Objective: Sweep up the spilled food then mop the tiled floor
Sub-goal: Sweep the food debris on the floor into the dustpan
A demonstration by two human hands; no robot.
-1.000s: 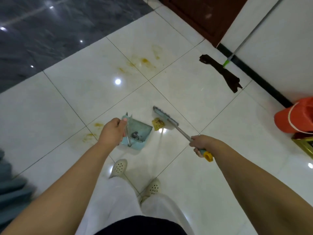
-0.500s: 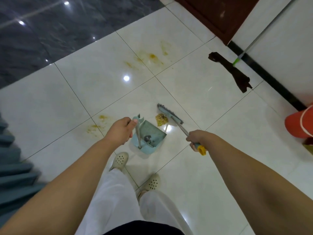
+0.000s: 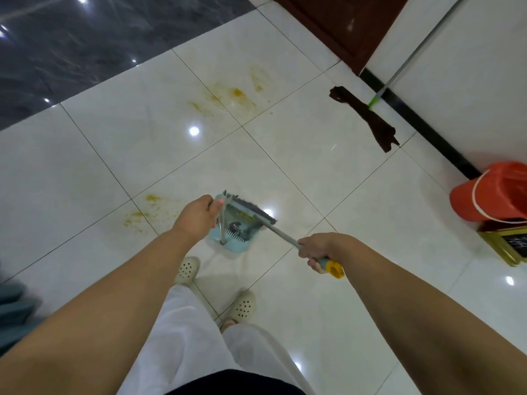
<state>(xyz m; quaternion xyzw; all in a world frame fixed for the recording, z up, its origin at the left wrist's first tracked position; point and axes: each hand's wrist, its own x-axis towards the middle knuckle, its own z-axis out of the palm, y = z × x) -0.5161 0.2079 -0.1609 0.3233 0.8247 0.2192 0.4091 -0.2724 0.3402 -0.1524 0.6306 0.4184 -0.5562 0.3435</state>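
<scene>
My left hand (image 3: 196,216) grips the upright handle of a light blue dustpan (image 3: 228,240) that rests on the white tiled floor (image 3: 313,172) just ahead of my feet. My right hand (image 3: 315,248) holds the grey broom (image 3: 265,220) near its yellow end cap. The broom's head lies across the dustpan's mouth, and bits of yellow food and dark debris show inside the pan. Yellow-orange food smears (image 3: 233,95) stain the tiles farther ahead, and more food stains (image 3: 142,212) lie left of the dustpan.
A mop with a dark brown cloth head (image 3: 368,118) leans against the white wall at the right. An orange bucket (image 3: 490,192) stands by the wall, next to a gold-framed object (image 3: 507,246). Dark marble flooring (image 3: 85,38) lies at the top left, a brown door (image 3: 330,21) at the top.
The broom head has swept the yellow food clump from the floor into the dustpan and now lies over the pan's mouth. My right hand pulled back toward me.
</scene>
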